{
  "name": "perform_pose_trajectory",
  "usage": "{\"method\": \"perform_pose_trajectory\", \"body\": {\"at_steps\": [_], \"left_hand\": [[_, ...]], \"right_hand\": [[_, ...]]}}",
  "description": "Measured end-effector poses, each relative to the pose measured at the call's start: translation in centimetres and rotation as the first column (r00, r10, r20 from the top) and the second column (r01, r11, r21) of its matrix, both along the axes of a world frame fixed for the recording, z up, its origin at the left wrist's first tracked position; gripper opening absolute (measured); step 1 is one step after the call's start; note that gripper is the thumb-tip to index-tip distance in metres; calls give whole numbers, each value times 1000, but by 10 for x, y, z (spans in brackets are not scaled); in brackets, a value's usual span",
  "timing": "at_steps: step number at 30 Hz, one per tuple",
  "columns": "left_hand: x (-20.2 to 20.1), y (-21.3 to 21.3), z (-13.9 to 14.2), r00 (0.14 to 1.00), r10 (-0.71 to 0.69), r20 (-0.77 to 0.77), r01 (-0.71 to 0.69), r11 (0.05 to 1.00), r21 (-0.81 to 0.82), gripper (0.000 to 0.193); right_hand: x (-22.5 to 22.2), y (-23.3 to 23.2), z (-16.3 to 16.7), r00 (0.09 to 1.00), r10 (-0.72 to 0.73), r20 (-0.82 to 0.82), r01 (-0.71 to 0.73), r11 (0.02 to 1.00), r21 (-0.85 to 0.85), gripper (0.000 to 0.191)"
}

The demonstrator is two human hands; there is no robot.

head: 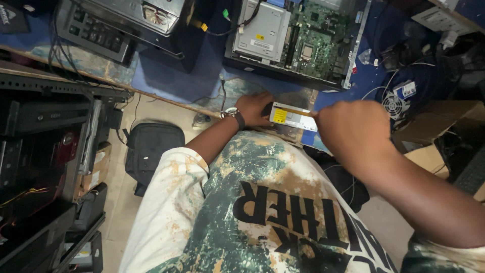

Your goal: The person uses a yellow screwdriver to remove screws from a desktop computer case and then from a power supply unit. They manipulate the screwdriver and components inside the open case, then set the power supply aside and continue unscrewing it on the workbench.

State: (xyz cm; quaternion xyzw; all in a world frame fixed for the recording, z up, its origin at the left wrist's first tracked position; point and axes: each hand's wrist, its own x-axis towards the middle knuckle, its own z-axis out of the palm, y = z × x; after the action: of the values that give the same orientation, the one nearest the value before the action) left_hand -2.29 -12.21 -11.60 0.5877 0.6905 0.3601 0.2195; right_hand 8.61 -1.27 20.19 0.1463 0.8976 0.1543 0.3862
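Your shirt point(262, 217), splashed green and cream with dark lettering, fills the near edge of the view, and both arms reach out over it to the bench edge point(166, 96).

At far left, stacked black cases point(40, 151) stand beside a black bag point(151, 149) on the floor. Your left hand point(252, 108), a watch point(233, 114) on its wrist, grips the left end of a small grey metal box point(292, 117), fingers wrapped around it. Your right hand point(353, 131) is closed at the box's right end; from behind I cannot tell whether it pinches the box itself or something thin against it. The box sits between your hands, just off the near edge of the bench, held over your lap.

The risk as I judge it: the box hangs past the bench with floor below, so a loosened grip would let it drop. Loose cables point(384, 81) lie close to your right hand and could snag.

On labels: the box carries a white rectangular sticker with a yellow patch at its left. Farther off, the open computer point(303, 40) shows a silver drive cage point(262, 33) with a white sticker and a small yellow square. A small fan point(393, 103) at right lies by a white-and-blue tag.
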Motion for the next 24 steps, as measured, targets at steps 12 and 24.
{"method": "perform_pose_trajectory", "body": {"at_steps": [12,24], "left_hand": [[-2,0,0,1000,-12,16,12,1000,-29,76],[-1,1,-1,1000,-8,8,8,999,-37,65]], "right_hand": [[7,14,5,966,213,-144,-223,973,-55,17],[4,12,10,770,448,-454,-514,858,-25,16]]}}
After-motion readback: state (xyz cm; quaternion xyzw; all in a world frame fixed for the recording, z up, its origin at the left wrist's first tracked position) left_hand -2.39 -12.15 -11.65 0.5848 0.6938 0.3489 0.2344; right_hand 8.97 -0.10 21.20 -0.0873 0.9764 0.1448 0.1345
